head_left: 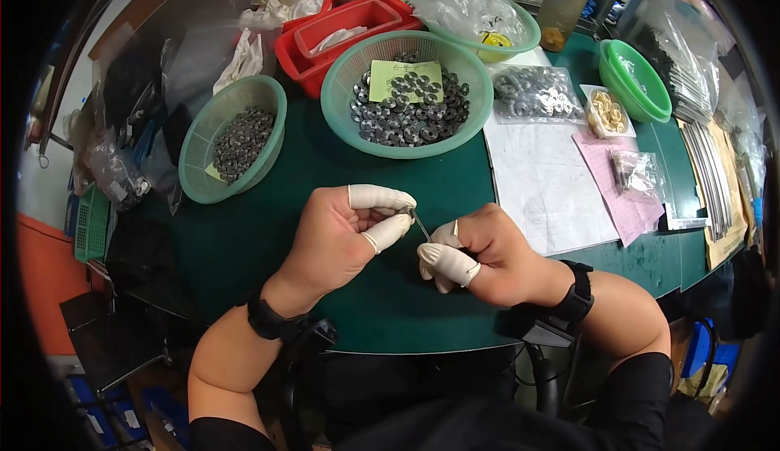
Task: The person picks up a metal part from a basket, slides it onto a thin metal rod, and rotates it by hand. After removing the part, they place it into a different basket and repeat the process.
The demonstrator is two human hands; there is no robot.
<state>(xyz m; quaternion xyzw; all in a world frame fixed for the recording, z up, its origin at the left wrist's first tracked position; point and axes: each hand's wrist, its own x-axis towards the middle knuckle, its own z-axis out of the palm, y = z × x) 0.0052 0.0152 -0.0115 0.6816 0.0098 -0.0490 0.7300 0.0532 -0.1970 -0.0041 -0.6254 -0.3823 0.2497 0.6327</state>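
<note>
Over the near middle of the green table [374,321], my left hand [329,227] pinches a small dark metal piece [409,210] between thumb and forefinger. My right hand [491,256] closes on a thin metal rod [422,228], whose far end touches that piece. White finger cots cover the fingers in use. The piece's shape is mostly hidden by my fingertips. Beyond my hands stands a large pale green basket [341,118] of round shiny metal parts [414,122] with a yellow note [388,83]. A smaller basket [192,176] at the left holds small dark metal parts [244,142].
Red trays [301,65] and a green basin with plastic bags [524,41] sit at the back. Rightward lie a bag of metal parts [536,97], white paper [544,199], a pink sheet [613,195], a box of gold-coloured rings [608,114] and green bowls [642,93].
</note>
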